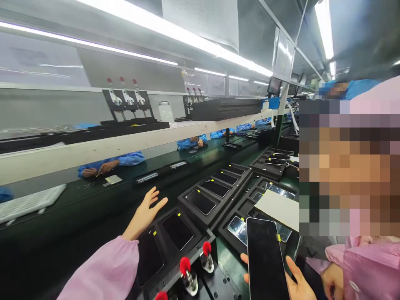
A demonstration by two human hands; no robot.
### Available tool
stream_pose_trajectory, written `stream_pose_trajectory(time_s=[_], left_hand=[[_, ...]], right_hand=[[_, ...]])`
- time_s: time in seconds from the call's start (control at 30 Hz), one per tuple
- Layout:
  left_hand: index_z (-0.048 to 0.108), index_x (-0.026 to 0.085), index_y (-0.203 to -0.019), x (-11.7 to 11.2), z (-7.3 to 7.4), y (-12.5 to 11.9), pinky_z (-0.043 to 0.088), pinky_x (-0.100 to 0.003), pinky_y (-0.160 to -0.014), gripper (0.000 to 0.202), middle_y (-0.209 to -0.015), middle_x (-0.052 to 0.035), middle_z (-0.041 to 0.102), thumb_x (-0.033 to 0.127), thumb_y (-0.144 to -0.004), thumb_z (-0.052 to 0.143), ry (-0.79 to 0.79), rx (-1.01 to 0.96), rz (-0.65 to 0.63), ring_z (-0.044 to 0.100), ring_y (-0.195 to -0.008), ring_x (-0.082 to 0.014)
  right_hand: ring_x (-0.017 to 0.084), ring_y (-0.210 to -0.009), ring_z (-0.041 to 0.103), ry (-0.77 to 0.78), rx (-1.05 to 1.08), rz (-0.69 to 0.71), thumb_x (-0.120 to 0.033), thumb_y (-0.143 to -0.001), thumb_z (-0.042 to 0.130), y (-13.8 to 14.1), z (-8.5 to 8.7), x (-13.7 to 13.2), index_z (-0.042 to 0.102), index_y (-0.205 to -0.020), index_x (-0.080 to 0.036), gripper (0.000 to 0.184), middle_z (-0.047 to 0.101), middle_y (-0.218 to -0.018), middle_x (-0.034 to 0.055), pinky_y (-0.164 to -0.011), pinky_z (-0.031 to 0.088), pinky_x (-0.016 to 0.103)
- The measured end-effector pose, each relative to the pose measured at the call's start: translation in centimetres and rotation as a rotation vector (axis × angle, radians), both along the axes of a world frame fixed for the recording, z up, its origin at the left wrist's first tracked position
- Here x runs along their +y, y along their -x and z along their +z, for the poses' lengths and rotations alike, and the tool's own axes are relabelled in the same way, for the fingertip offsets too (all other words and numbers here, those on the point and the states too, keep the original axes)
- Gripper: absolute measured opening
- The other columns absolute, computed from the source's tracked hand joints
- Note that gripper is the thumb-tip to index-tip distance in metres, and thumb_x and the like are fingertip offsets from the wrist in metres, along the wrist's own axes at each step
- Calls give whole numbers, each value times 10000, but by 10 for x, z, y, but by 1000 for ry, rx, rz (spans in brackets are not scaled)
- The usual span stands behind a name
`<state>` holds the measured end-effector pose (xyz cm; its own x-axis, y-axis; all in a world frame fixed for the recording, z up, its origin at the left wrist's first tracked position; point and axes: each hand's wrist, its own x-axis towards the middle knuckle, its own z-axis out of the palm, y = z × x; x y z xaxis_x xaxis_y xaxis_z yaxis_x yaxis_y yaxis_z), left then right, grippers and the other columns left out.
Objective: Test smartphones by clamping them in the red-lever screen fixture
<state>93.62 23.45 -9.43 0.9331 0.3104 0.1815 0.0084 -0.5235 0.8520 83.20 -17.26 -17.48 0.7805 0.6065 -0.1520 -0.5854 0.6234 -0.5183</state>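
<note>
1. While the left hand hangs at the near left of the four-phone tray, its grip is spread, with thumb and fingers apart.
2. Just below that hand, on the near side of the four-phone tray, a two-phone tray lies with dark screens facing up and yellow tabs on them; whether the hand touches it cannot be told.
3. Nearer to the person and to the right of the four-phone tray, the right hand has its grip pinching a phone, fingers at one long edge and thumb at the other. The phone's dark screen faces the person, and a yellow tab shows at its right edge.
4. Behind that phone, just right of the four-phone tray, sits another black tray holding phones, partly covered by a pale card.
5. Nearer to the person than the four-phone tray stand clamps with red knobs, close beside the two-phone tray.
6. Well to the right of the four-phone tray, a co-worker's pink sleeve is in view.
7. Left of and beyond the four-phone tray, across the dark bench, co-workers in blue sleeves have their hands low, under a shelf that carries more clamps and a jar.
</note>
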Motion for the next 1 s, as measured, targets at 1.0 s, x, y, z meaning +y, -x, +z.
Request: stream_pose_trajectory(time_s=[1.0], left_hand=[[468,262,-1261,-225,-106,366,293,-479,-1032,629,-1254,-77,548,312,-652,619,1411,-413,-25,423,-1226,-327]], right_hand=[[247,-1260,360,504,-552,39,-492,-784,559,170,-28,119,567,-1191,-235,481,531,-1265,29,-1077,260,384]])
